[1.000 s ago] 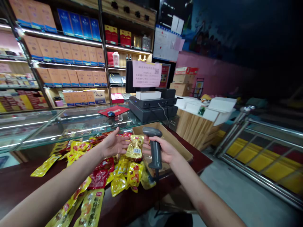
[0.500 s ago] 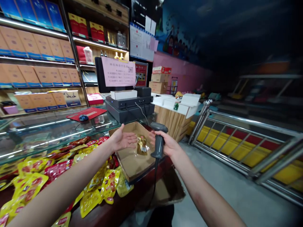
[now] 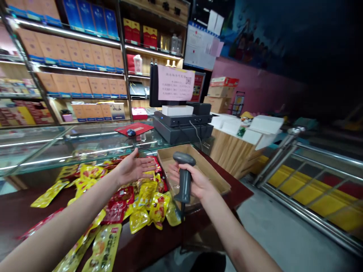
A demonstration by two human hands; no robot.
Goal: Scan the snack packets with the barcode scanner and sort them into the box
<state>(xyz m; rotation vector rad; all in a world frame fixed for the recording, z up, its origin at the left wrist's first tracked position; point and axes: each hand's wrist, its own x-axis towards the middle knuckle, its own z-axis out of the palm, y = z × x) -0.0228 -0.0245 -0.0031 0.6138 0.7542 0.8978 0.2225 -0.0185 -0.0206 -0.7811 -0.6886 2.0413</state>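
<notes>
My left hand (image 3: 133, 168) is open, palm turned sideways and fingers stretched to the right, with nothing in it. It hovers over a pile of snack packets, near a yellow packet (image 3: 159, 207) and a red packet (image 3: 117, 204). My right hand (image 3: 200, 183) grips a dark grey barcode scanner (image 3: 185, 185) by its handle, the thumb across it and the other fingers spread behind. The scanner stands upright, its cord hanging down. Behind it lies a shallow cardboard box (image 3: 218, 179) on the counter, its inside partly hidden by the scanner and hand.
A dark red counter (image 3: 159, 247) carries the packets, beside a glass display case (image 3: 93, 141). Behind the box stands a black cash drawer (image 3: 181, 130) with a monitor above. Shelves of boxes (image 3: 76, 53) line the back, and a metal railing (image 3: 326, 153) runs at the right.
The view has swung left, so the shelves and counter sit further right. My left hand has gone from over the box to over the packets. The scanner stays in my right hand.
</notes>
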